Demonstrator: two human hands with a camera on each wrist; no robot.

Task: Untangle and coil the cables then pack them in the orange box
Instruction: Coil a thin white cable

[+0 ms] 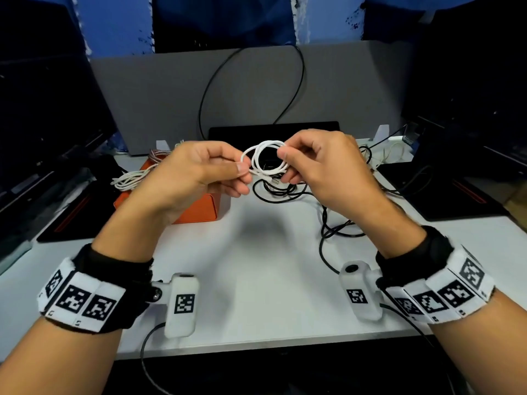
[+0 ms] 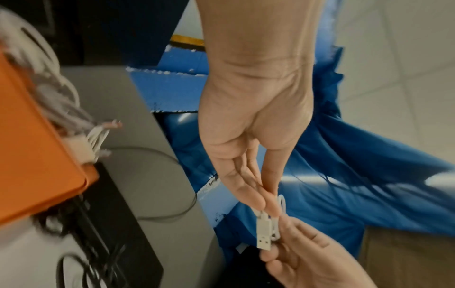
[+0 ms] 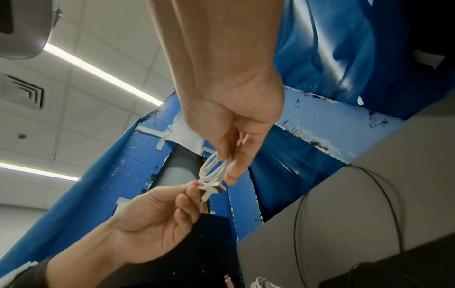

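Note:
A small coil of white cable (image 1: 266, 158) hangs in the air between both hands above the table. My left hand (image 1: 216, 169) pinches its near side with thumb and forefinger. My right hand (image 1: 296, 163) grips its far right side. The coil's white USB plug (image 2: 264, 231) sticks out below my left fingertips (image 2: 268, 202), and it shows again as a plug (image 3: 213, 188) in the right wrist view. The orange box (image 1: 199, 208) sits on the table under my left hand, with coiled white cables (image 1: 128, 181) spilling over its left edge. A black tangled cable (image 1: 328, 223) lies to the right.
A grey divider panel (image 1: 159, 98) stands behind the white table (image 1: 256, 280), with a thin black cable (image 1: 211, 84) looped against it. A dark flat device (image 1: 273, 129) lies at its foot. Dark monitors flank both sides. More thin cables (image 1: 390, 155) lie at the back right.

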